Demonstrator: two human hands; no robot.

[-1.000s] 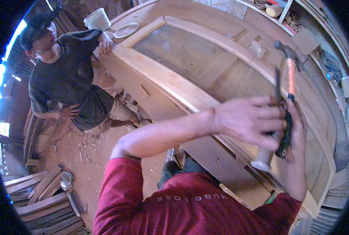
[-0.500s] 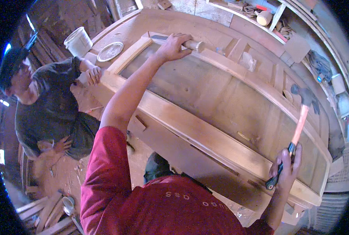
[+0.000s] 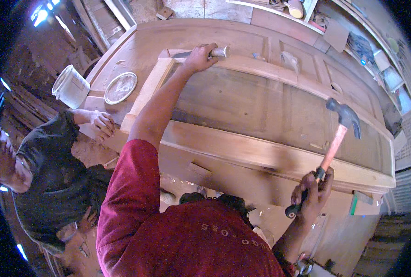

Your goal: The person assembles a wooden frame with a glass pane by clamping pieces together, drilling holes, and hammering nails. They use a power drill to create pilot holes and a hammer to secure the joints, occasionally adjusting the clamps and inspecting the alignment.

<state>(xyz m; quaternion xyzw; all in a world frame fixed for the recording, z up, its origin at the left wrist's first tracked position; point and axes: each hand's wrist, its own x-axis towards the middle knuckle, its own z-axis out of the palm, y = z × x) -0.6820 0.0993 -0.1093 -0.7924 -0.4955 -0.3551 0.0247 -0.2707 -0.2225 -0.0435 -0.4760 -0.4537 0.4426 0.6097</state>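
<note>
My left hand (image 3: 200, 58) is closed around a chisel (image 3: 220, 52), its pale round handle sticking out to the right. The chisel's flat blade points left and lies low over the far left corner of a wooden frame (image 3: 233, 144); I cannot tell whether its edge touches the wood. In my right hand (image 3: 312, 193) is a claw hammer (image 3: 333, 145), gripped by the black end of its orange-and-black handle. Its dark head is raised above the frame's right half, apart from the chisel.
The frame lies on a large panelled wooden door (image 3: 187, 34). A white bucket (image 3: 71, 87) and a round white lid (image 3: 121, 87) are at the left. Beside them a co-worker rests a hand (image 3: 102, 123) near the frame's left end. Cluttered shelving (image 3: 337, 34) runs along the back right.
My view has shifted, so the frame appears turned and the co-worker lower. My right hand and the hammer have come left. My left hand keeps the chisel at the same corner.
</note>
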